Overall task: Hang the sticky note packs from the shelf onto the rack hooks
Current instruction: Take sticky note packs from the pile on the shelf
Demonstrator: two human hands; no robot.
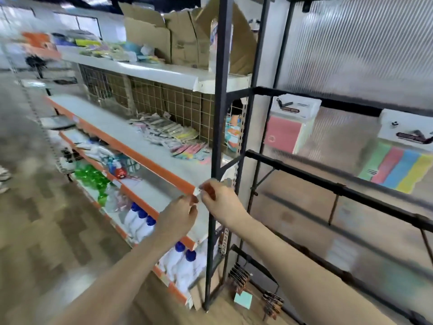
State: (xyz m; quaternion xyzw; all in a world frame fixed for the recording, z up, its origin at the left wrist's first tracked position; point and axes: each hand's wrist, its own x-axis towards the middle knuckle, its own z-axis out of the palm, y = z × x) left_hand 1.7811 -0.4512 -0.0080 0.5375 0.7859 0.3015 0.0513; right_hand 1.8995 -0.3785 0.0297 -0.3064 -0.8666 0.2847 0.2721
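A stockroom aisle with a wood-patterned floor [46, 231] is blurring past in the head view, lined by orange-edged shelving [150, 164]. At far left, green bottles [90, 175] and white bottles with blue caps [140, 221] are sitting on the lower tiers, while torn cardboard boxes [168, 36] are standing on the top shelf. Sticky note packs [173, 134] are lying in a loose heap on the middle shelf, against a wire grid backing. At centre, the left hand [178, 219] and the right hand [222, 202] are reaching side by side toward the shelf's near corner, fingers loosely curled; whether either is pinching anything cannot be told through the motion blur. Just behind them a black metal rack [220, 90] is rising. To the right, a pink pack [288, 130] and a multicoloured pack [398, 165] are hanging on the rack, before a ribbed translucent panel [351, 43]. One pale green pack [243, 300] is lying on the floor at the rack's foot.
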